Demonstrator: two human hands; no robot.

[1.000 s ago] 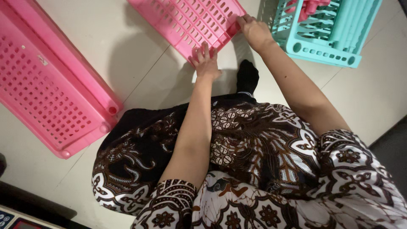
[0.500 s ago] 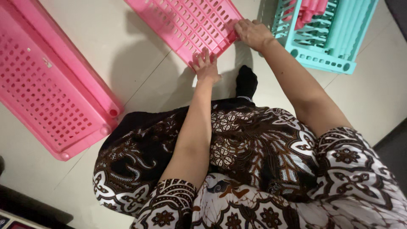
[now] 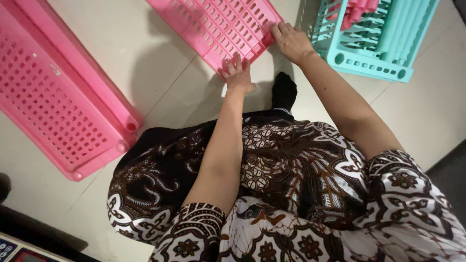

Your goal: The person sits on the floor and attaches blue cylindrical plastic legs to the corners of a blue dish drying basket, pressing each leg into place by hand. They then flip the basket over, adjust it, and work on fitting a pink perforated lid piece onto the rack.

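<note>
Both hands grip the near edge of the pink slotted tray [image 3: 221, 26] on the floor [image 3: 160, 92]: left hand [image 3: 239, 73] at its corner, right hand [image 3: 291, 41] clamped beside the teal rack [image 3: 374, 43]. The tray looks mid-positioning; shifting it calls for an even pull.

Tray [image 3: 218, 24], 12 o'clock: pink, perforated. Tray [image 3: 53, 97], 9 o'clock: pink, perforated. Rack [image 3: 383, 39], 2 o'clock: teal. Dress [image 3: 301, 194]: brown-white batik. Floor [image 3: 160, 87]: cream.
</note>
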